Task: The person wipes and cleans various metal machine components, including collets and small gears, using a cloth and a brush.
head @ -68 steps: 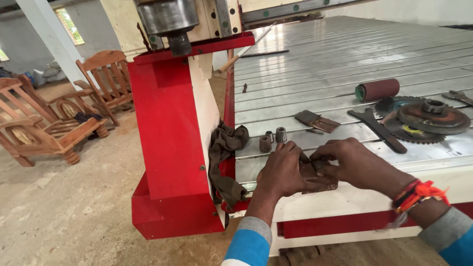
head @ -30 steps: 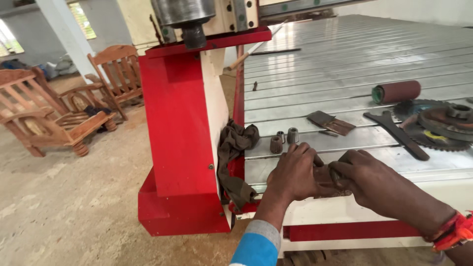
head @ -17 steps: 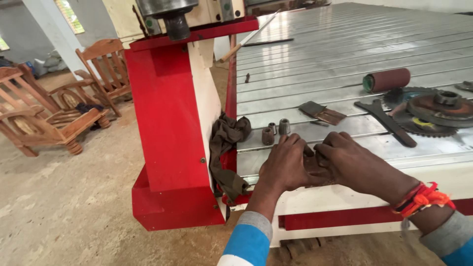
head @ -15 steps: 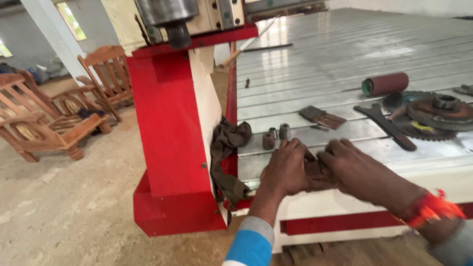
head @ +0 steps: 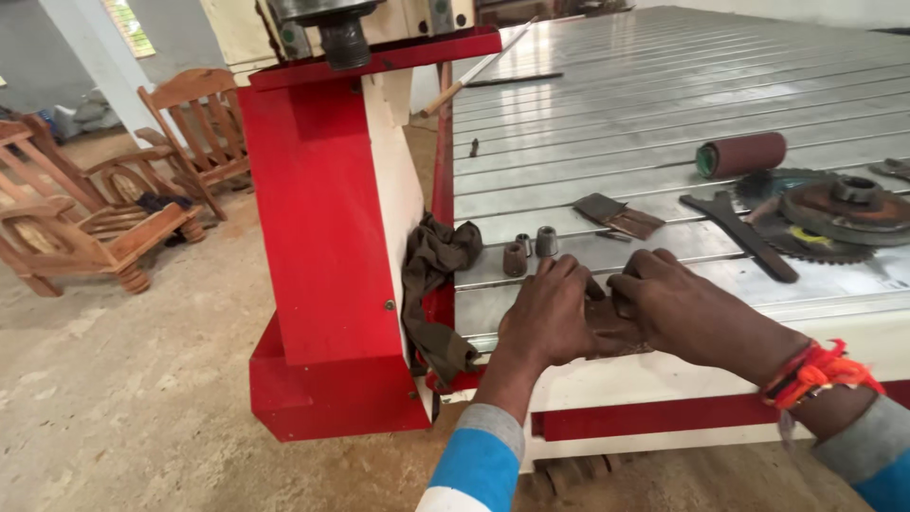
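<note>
Both hands are pressed on a brown abrasive sheet [head: 611,327] at the near edge of the slotted machine bed [head: 664,85]: the left hand [head: 550,313] curled over its left part, the right hand [head: 678,308] pinching its right part; it looks like folding or tearing, which calls for a firm, even pull. Just beyond stand two small metal collets [head: 529,254], a dark wrench [head: 739,232] and saw blades [head: 834,213]; a rag [head: 431,284] hangs at the left corner.

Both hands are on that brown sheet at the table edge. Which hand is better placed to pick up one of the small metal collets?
Left, probably. The left hand lies just below the collets; the right hand sits further along the brown sheet, nearer the flat wrench.
</note>
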